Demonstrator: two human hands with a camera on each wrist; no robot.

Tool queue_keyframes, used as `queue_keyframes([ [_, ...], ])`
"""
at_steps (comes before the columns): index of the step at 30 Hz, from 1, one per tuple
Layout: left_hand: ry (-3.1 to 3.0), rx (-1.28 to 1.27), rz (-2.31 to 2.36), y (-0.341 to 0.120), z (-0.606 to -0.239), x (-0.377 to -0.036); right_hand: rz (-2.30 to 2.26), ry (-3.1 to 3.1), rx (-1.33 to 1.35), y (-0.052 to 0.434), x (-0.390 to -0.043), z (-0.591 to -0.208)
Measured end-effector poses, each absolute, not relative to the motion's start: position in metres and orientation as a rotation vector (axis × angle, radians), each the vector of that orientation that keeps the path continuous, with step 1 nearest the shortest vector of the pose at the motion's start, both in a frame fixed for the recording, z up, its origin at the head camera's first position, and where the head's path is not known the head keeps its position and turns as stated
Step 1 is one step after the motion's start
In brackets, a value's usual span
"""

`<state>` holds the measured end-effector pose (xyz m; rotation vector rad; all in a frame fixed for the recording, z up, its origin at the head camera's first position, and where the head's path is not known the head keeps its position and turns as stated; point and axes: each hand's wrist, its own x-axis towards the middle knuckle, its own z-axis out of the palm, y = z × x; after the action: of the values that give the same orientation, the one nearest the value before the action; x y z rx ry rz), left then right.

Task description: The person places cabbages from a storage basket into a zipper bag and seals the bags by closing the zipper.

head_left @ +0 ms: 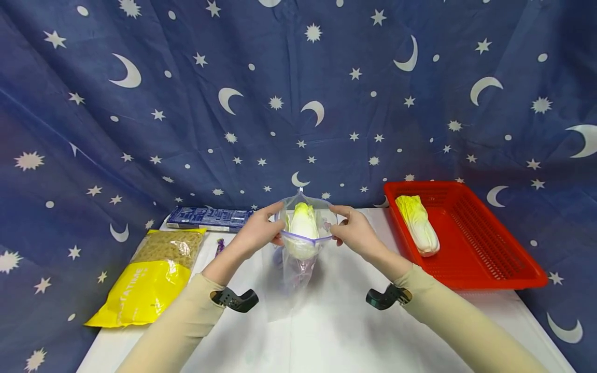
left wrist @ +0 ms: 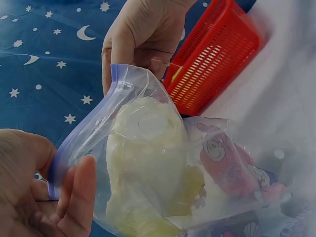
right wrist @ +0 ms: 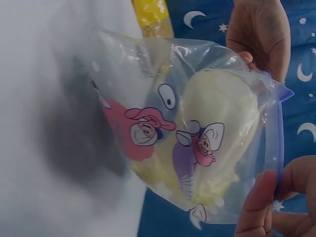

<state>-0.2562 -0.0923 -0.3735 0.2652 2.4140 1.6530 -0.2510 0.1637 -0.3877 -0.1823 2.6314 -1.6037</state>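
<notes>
A clear zip bag [head_left: 298, 269] with a purple zip edge hangs between my hands, its mouth spread wide. Inside it lies a napa cabbage [head_left: 303, 220], pale and smooth at one end, yellow-green at the other. My left hand [head_left: 261, 228] pinches the left side of the bag's rim between thumb and fingers. On the opposite side my right hand [head_left: 355, 230] pinches the rim the same way. Pink and purple cartoon figures [right wrist: 200, 148] are printed on the bag's wall, seen clearly in the right wrist view.
To the right stands a red plastic basket [head_left: 489, 282] holding another napa cabbage [head_left: 418, 225]. A yellow bag of dry pieces [head_left: 149, 280] lies on the left. Behind it is a blue flat package [head_left: 210, 218], with a small purple-wrapped item [head_left: 220, 246] nearby. A starry blue curtain [head_left: 298, 103] backs the white table.
</notes>
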Motion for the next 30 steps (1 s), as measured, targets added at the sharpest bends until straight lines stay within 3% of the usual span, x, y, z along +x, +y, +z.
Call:
queue_keyframes([
  [30, 2.306, 0.192, 1.714, -0.082, -0.297, -0.28, -1.608, 2.443, -0.157, 0.162, -0.279, -0.284],
])
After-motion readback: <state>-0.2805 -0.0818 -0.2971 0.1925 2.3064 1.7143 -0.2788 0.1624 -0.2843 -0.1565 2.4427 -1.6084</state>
